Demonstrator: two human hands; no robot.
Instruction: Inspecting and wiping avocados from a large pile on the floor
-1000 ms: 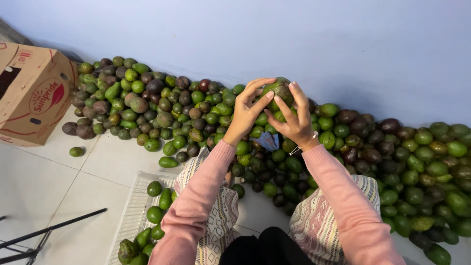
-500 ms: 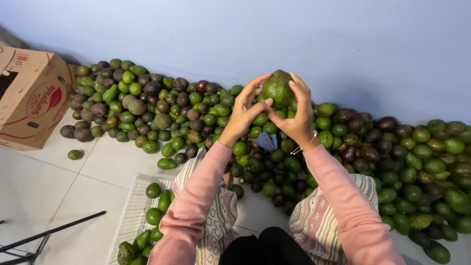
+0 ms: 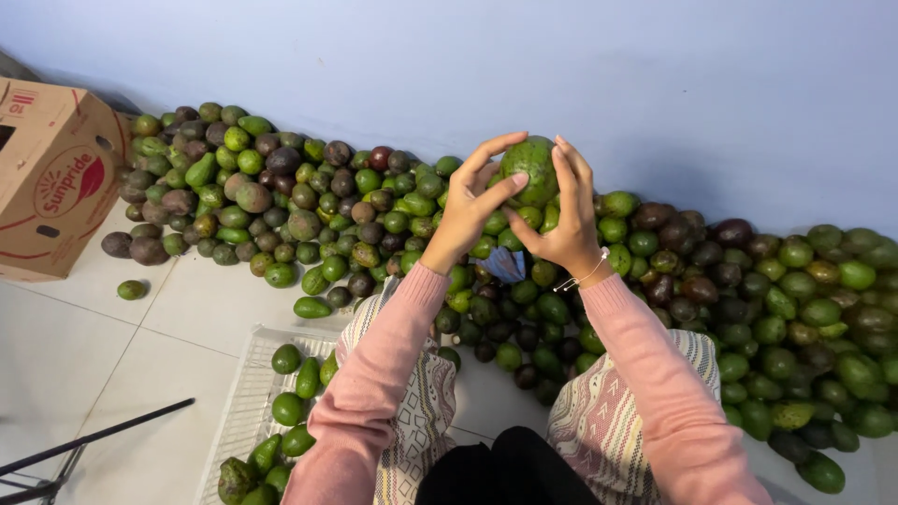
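Note:
Both my hands hold one large green avocado point(image 3: 531, 168) up in front of the pale blue wall. My left hand point(image 3: 472, 201) grips its left side with the thumb across the front. On its right side my right hand point(image 3: 561, 217) cups it, a thin bracelet at the wrist. Below and behind the hands a long heap of green and dark avocados point(image 3: 309, 201) lies on the white tiled floor along the wall. My sleeves are pink.
A white plastic crate point(image 3: 245, 402) with several green avocados sits at my lower left. A brown cardboard box point(image 3: 51, 178) stands at the far left, one loose avocado point(image 3: 131, 290) near it. A black metal rod point(image 3: 84, 440) crosses the bottom left corner.
My hands have lifted the avocado from the heap and turned it between the fingers. It now stands higher against the wall.

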